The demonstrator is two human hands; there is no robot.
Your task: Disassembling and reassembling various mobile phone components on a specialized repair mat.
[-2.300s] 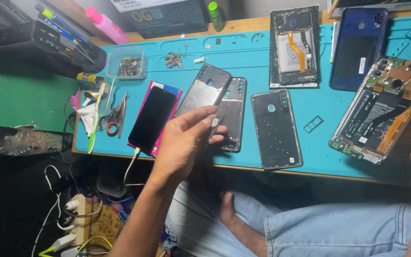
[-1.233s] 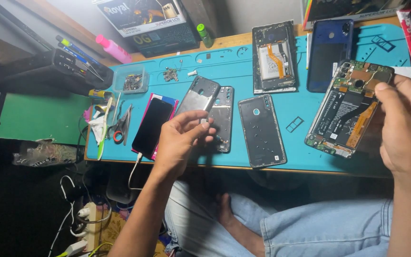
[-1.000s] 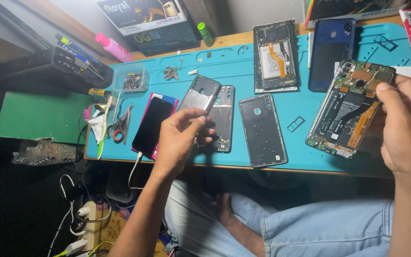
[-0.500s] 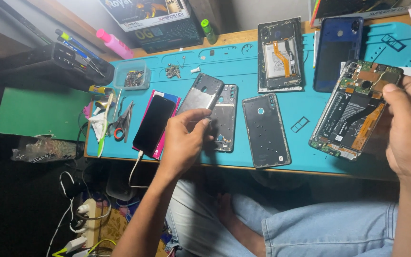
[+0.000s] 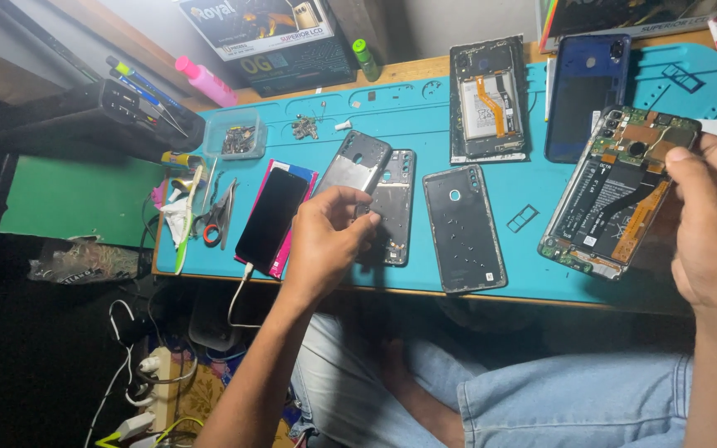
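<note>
Two hands worked: left hand (image 5: 325, 241) pinched something small I couldn't identify; right hand (image 5: 711, 232) gripped the opened phone (image 5: 612, 199), fragile, best held by edges.

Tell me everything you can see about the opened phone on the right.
The opened phone lies back-up and tilted on the teal mat, its cover off. A black battery fills its middle; green circuit boards sit at both ends, and an orange ribbon cable runs down one side. The right hand hovers at its upper right corner; contact is unclear.

Teal mat (image 5: 533, 178), blue phone cover (image 5: 584, 95), pink bottle (image 5: 204, 80), green cloth (image 5: 76, 199)
</note>
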